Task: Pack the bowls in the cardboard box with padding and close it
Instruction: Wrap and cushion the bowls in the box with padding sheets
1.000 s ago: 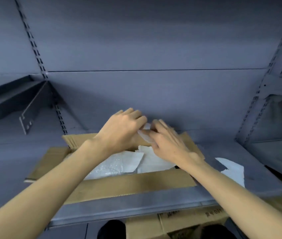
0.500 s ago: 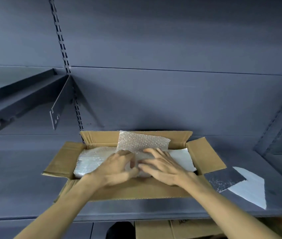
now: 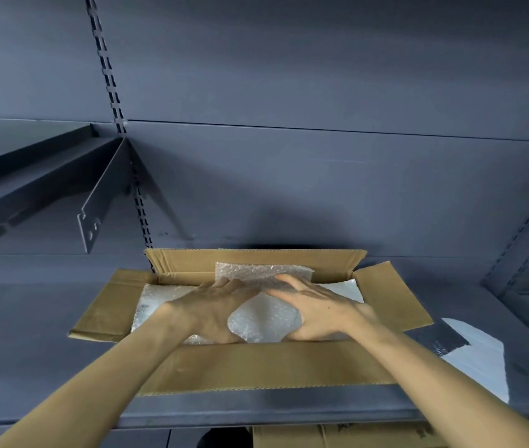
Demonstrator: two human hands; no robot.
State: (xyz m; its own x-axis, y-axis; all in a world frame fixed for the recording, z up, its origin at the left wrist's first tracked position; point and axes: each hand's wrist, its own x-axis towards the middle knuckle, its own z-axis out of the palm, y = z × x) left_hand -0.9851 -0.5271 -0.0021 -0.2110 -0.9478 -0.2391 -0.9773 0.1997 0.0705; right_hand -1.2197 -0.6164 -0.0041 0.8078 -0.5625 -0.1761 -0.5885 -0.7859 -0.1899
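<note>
From the head camera, an open cardboard box [image 3: 256, 363] sits on a dark grey shelf [image 3: 30, 350], its four flaps folded outward: the back flap stands up against the wall, the side flaps angle out left and right, and the front flap hangs toward the person. Bubble wrap [image 3: 264, 320] fills the inside of the box, and one edge of it rises against the back flap. The bowls cannot be seen; whatever lies in the box is covered by the wrap.

The left hand [image 3: 211, 310] lies palm down on the wrap, fingers straight and close together, pressing on it. The right hand [image 3: 318, 307] does the same from the other side, fingers straight and slightly spread. The fingertips of the two hands nearly meet near the back of the box, with a patch of wrap showing between the palms.

To the right of the box, on the shelf, lies a white sheet [image 3: 479, 357] with a dark silvery piece [image 3: 441, 341] on its near-left corner. More cardboard [image 3: 337, 436] shows below the shelf edge.
</note>
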